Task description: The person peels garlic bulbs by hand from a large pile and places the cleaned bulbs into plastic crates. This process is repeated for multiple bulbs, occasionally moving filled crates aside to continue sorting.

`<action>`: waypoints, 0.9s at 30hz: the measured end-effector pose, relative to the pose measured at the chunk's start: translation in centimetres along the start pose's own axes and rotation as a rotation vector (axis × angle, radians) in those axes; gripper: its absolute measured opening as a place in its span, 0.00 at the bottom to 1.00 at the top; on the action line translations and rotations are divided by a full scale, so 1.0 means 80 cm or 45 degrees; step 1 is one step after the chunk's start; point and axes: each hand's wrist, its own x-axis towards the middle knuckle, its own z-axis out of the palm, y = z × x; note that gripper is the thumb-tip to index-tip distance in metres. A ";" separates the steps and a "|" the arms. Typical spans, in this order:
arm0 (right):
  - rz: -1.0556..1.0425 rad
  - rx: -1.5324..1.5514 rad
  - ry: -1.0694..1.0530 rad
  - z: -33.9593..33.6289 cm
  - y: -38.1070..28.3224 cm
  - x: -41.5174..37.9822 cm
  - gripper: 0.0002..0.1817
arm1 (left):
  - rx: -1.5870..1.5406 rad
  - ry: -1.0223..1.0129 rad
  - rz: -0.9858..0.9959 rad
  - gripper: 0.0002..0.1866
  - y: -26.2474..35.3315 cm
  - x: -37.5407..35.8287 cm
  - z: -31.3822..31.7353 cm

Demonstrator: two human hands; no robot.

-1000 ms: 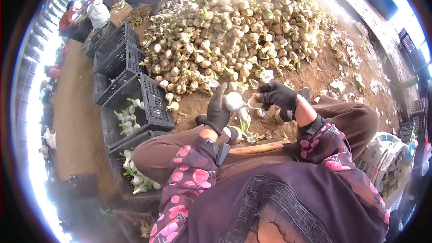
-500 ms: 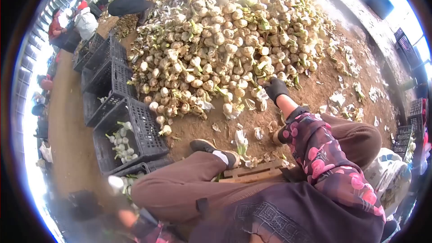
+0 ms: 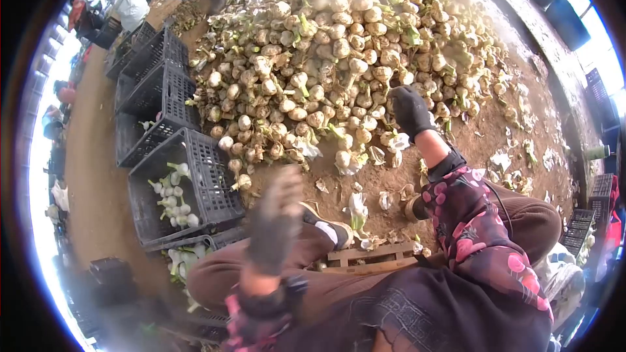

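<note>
Garlic bulbs [image 3: 358, 65] are apparently being picked, which wants pinching; whether right hand [image 3: 411, 110] or left hand [image 3: 276, 218] grips, I can't tell.

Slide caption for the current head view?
Gloved right hand at the bulb heap, left hand blurred, black crates alongside the heap.

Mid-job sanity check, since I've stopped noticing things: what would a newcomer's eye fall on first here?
A big heap of bulbs fills the upper middle of the view. At its near edge is the dark-gloved right hand, while the blurred left hand shows over the left leg. Black crates line the left side, some holding white bulbs.
</note>
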 end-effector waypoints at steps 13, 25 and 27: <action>0.247 -0.385 -0.567 0.086 0.104 0.015 0.17 | 0.100 -0.133 0.000 0.28 -0.189 0.002 0.102; 0.145 0.500 -0.166 0.005 -0.030 -0.024 0.05 | -0.214 -0.113 -0.168 0.34 -0.167 0.033 0.124; 0.043 0.511 -0.336 -0.026 -0.112 -0.037 0.05 | -0.647 -0.108 -0.242 0.33 -0.176 0.029 0.129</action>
